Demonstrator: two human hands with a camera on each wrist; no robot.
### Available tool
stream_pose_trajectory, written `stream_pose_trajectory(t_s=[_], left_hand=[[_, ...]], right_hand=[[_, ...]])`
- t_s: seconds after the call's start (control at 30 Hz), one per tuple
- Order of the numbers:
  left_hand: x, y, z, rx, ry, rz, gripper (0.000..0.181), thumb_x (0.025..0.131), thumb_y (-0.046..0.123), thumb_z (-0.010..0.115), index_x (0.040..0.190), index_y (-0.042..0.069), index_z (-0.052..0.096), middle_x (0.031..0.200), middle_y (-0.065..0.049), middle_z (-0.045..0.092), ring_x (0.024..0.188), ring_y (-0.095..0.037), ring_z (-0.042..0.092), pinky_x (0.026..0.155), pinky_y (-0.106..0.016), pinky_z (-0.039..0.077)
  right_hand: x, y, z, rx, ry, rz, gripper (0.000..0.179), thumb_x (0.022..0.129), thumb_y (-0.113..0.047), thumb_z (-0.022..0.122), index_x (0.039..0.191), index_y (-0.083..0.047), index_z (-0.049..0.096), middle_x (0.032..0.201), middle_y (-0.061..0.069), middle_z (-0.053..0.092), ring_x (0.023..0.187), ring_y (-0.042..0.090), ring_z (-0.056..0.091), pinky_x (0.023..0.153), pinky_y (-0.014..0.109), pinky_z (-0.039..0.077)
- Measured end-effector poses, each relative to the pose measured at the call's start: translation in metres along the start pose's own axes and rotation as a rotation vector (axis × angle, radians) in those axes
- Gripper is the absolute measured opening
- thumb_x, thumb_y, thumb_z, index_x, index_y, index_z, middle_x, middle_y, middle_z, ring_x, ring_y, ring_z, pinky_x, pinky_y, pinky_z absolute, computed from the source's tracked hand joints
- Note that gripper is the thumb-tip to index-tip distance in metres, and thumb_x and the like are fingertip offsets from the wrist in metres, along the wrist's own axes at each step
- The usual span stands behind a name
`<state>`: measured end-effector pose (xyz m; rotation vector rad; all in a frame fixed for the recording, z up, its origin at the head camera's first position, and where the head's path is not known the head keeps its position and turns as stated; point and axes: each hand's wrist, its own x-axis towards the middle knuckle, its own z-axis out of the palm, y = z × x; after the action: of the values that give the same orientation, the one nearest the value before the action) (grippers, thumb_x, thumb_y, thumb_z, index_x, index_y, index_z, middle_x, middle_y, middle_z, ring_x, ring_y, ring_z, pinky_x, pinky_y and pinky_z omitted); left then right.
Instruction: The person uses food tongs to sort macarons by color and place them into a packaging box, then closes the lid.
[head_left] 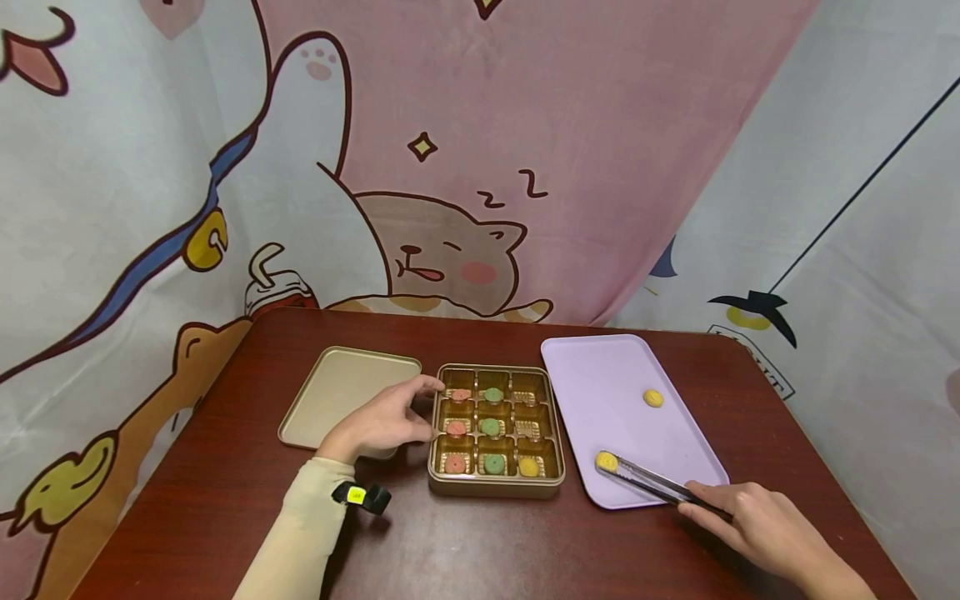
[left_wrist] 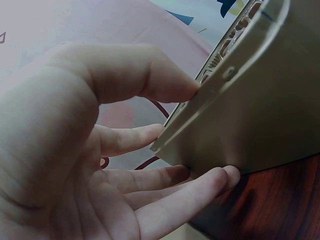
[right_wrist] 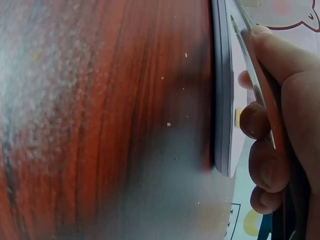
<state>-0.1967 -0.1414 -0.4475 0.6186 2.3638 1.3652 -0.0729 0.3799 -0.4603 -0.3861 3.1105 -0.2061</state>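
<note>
A gold tin (head_left: 497, 490) with a divided insert stands mid-table. Pink cookies (head_left: 456, 428) fill its left column and green cookies (head_left: 492, 427) the middle one; a yellow cookie (head_left: 528, 466) sits in the front right compartment. My left hand (head_left: 382, 421) touches the tin's left side, thumb and fingers spread along its wall and rim. My right hand (head_left: 757, 525) grips a pair of tongs (head_left: 652, 483), seen edge-on in the right wrist view. Between their tips is another yellow cookie (head_left: 607, 462), over the front left corner of the lilac tray (head_left: 600, 375).
One more yellow cookie (head_left: 653, 398) lies on the tray toward its right edge. The tin's gold lid (head_left: 348, 392) lies flat at the left, partly behind my left hand. Small crumbs dot the dark wooden table (right_wrist: 125, 100). A printed cloth (head_left: 600, 125) hangs behind it.
</note>
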Motion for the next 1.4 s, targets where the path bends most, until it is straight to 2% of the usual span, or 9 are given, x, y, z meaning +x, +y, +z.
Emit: stream_pose_trajectory(t_s=[0.27,0.43,0.63,0.8,1.03,1.4], left_hand=[[0.0,-0.001,-0.001,0.007,0.0,0.006,0.068,0.085,0.004,0.078,0.147,0.002,0.049,0.142,-0.022,0.055,0.091,-0.019,0.072,0.079,-0.033,0.06],[0.0,-0.001,0.0,0.012,0.007,-0.002,0.068,0.085,0.004,0.078,0.148,0.003,0.049,0.143,-0.019,0.056,0.091,-0.019,0.071,0.08,-0.034,0.06],[0.0,-0.001,0.0,0.013,0.008,-0.005,0.069,0.085,0.004,0.078,0.148,0.004,0.049,0.143,-0.019,0.056,0.092,-0.02,0.071,0.08,-0.034,0.06],[0.0,-0.002,-0.001,0.002,0.0,0.004,0.069,0.085,0.005,0.079,0.147,0.003,0.049,0.143,-0.022,0.056,0.092,-0.019,0.072,0.079,-0.033,0.06],[0.0,-0.002,-0.001,-0.001,-0.003,0.006,0.068,0.085,0.005,0.08,0.146,0.002,0.049,0.144,-0.023,0.055,0.093,-0.02,0.072,0.08,-0.033,0.06],[0.001,-0.002,-0.001,0.003,-0.001,0.007,0.069,0.085,0.005,0.08,0.147,0.002,0.049,0.144,-0.023,0.055,0.093,-0.021,0.072,0.08,-0.033,0.06]], right_hand=[[0.001,-0.004,-0.002,0.023,0.043,-0.002,0.048,0.091,-0.052,0.078,0.113,-0.009,0.083,0.099,0.001,0.08,0.071,0.003,0.065,0.058,0.028,0.056],[0.003,-0.005,-0.004,0.034,0.086,-0.022,0.044,0.092,-0.047,0.079,0.113,-0.008,0.082,0.099,0.003,0.081,0.074,0.009,0.071,0.064,0.038,0.063],[0.008,-0.009,-0.008,0.039,0.14,-0.053,0.044,0.091,-0.044,0.08,0.114,-0.007,0.082,0.1,0.006,0.081,0.08,0.018,0.076,0.067,0.044,0.064],[0.012,-0.014,-0.012,0.035,0.17,-0.081,0.042,0.091,-0.043,0.081,0.115,-0.008,0.082,0.099,0.003,0.081,0.08,0.016,0.075,0.067,0.043,0.063],[0.02,-0.021,-0.015,0.013,0.271,-0.163,0.037,0.09,-0.039,0.083,0.114,-0.011,0.083,0.099,-0.002,0.08,0.081,0.012,0.075,0.064,0.039,0.062],[0.042,-0.038,-0.017,0.031,0.277,-0.222,0.037,0.091,-0.036,0.082,0.117,-0.01,0.081,0.101,-0.001,0.081,0.085,0.012,0.076,0.066,0.038,0.063]])
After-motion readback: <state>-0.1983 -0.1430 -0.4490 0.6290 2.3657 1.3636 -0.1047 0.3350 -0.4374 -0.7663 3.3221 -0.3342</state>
